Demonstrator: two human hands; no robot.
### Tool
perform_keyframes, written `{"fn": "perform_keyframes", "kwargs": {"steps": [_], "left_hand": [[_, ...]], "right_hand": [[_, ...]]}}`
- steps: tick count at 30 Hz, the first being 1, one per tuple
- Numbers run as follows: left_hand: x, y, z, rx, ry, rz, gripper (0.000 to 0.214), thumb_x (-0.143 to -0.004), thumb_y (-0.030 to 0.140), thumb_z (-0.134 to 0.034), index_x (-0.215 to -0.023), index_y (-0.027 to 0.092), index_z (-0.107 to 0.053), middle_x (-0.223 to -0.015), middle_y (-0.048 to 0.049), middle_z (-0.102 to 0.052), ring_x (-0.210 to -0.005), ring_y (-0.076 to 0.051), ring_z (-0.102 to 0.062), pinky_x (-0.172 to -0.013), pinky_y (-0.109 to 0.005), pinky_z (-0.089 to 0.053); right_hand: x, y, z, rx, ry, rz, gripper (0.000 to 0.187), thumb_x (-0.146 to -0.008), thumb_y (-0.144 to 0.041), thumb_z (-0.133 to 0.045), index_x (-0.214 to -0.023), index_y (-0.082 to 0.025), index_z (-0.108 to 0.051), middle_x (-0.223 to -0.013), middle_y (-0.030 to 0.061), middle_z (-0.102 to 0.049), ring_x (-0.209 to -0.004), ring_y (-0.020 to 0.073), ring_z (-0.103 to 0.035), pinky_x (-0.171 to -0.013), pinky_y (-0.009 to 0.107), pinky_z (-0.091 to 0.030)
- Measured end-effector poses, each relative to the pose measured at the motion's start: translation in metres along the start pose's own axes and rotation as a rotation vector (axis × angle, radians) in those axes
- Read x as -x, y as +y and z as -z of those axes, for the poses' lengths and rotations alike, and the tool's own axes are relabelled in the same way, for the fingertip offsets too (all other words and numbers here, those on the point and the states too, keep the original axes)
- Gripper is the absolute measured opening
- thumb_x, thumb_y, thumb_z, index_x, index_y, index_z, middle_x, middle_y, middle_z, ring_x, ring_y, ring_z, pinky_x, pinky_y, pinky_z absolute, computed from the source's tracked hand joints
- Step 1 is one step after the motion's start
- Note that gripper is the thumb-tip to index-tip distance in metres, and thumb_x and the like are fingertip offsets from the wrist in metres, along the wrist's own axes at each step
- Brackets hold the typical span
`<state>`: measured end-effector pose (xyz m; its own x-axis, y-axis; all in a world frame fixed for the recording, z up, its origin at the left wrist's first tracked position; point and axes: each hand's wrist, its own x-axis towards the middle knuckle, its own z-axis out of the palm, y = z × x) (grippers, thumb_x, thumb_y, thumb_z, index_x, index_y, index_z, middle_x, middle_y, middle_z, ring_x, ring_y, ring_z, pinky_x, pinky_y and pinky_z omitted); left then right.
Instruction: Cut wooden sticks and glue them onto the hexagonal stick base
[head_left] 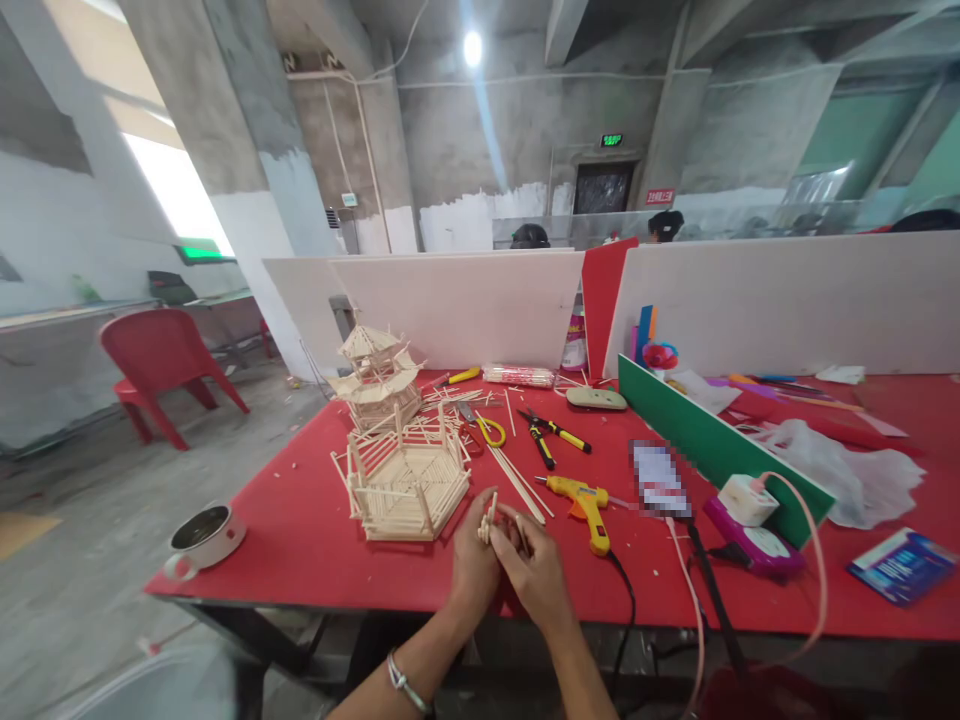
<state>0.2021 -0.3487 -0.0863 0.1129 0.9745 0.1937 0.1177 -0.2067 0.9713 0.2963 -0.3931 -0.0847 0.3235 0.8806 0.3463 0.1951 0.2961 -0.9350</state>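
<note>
Close together at the table's front edge, my left hand (474,555) and my right hand (538,575) are both closed around a small piece made of short wooden sticks (487,525). Fingers hide much of that piece. Just left of my hands stands a six-sided stick platform (409,490) with a railing and upright posts. Behind it rises a tiered stick pagoda (375,385). Right of my hands lies a yellow hot glue gun (585,500), its nozzle pointing left. Several long loose sticks (517,485) lie beyond my fingers.
Yellow-handled scissors (491,430), black-and-yellow pliers (553,435) and a packed bundle of sticks (519,376) lie farther back. A mug (206,537) stands near the left edge. On the right are a phone (660,478), a purple power strip (754,540), cables and a green divider (712,440).
</note>
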Motion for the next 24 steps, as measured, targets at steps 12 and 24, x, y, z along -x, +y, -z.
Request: {"fn": "perform_keyframes", "kwargs": {"steps": [12, 24], "left_hand": [[0.001, -0.008, 0.000, 0.036, -0.210, -0.025, 0.070, -0.086, 0.024, -0.053, -0.151, 0.014, -0.031, -0.066, 0.0029, -0.060, -0.058, -0.013, -0.054, -0.055, -0.024, -0.040], [0.006, -0.020, 0.006, 0.137, -0.350, -0.103, 0.097, -0.075, 0.015, -0.062, -0.157, 0.021, -0.010, -0.106, -0.0078, -0.064, -0.083, -0.019, -0.062, -0.075, -0.031, -0.051]], "right_hand": [[-0.003, 0.009, 0.003, 0.075, -0.146, -0.096, 0.029, -0.084, -0.047, -0.066, -0.084, -0.019, -0.073, -0.085, 0.0062, -0.066, -0.086, 0.0234, -0.062, -0.081, 0.035, -0.052], [-0.008, 0.015, 0.003, -0.067, -0.332, -0.319, 0.058, -0.065, -0.067, -0.075, -0.099, -0.020, -0.067, -0.088, 0.0048, -0.067, -0.082, 0.0240, -0.060, -0.079, 0.035, -0.050]]}}
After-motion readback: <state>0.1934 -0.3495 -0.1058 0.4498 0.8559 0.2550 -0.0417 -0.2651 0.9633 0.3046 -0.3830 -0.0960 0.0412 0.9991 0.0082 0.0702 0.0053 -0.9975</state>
